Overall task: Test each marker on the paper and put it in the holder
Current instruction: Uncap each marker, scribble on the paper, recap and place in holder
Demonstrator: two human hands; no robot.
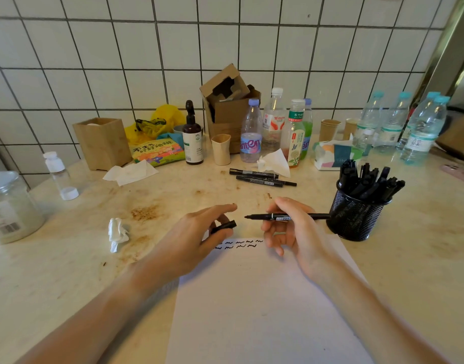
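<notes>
The marker (pixel 286 217) in the right hand (pixel 291 232) is black with white letters. The cap (pixel 224 226) in the left hand (pixel 199 240) is black too. Under both hands the paper (pixel 265 298) is white with two rows of little black squiggles (pixel 238 245). Just right of the right hand, the holder (pixel 353 219) is black mesh, full of black markers. Beyond the hands lie three more black markers (pixel 259 177). The surface (pixel 68 258) is cream with brown stains. Left of the left hand sits a crumpled white tissue (pixel 117 233). Far behind, the wall (pixel 120 48) has white tiles with dark lines.
</notes>
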